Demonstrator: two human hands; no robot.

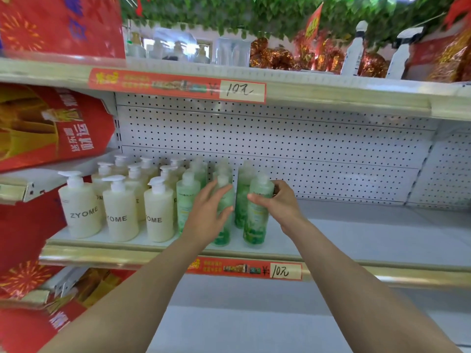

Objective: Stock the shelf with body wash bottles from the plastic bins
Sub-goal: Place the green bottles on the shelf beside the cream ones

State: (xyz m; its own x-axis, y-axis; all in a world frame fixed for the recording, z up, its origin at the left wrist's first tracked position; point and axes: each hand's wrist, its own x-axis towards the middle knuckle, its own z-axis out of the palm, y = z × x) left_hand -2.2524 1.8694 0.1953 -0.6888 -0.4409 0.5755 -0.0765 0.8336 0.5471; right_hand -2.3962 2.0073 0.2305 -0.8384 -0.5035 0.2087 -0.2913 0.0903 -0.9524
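Head view, shelf: the white middle shelf (356,240) is carrying its stock at the left end, in front of a perforated back panel (280,143).
Head view, task item: a green body wash bottle (256,225) is standing upright near the front edge of the shelf, at the right end of the stocked rows.
Head view, right hand: the right hand (279,202) is gripping this bottle near its top, with the thumb lying across the front and the fingers curling round the back.
Head view, left hand: the left hand (207,212) is resting with its fingers spread against the neighbouring green bottle (225,235), which is standing just beside the gripped one.
Head view, green rows: further green bottles (187,197) are standing in rows behind and to the left of these two.
Head view, cream stock: cream pump bottles (80,212) marked ZYOME are occupying the left part of the shelf, just beside the green rows.
Head view, price strip: a red price label (244,270) is sitting on the front rail below the hands.
Head view, surroundings: red bags (51,128) are hanging at the left, and green leaf garland (229,14) is running along the top.
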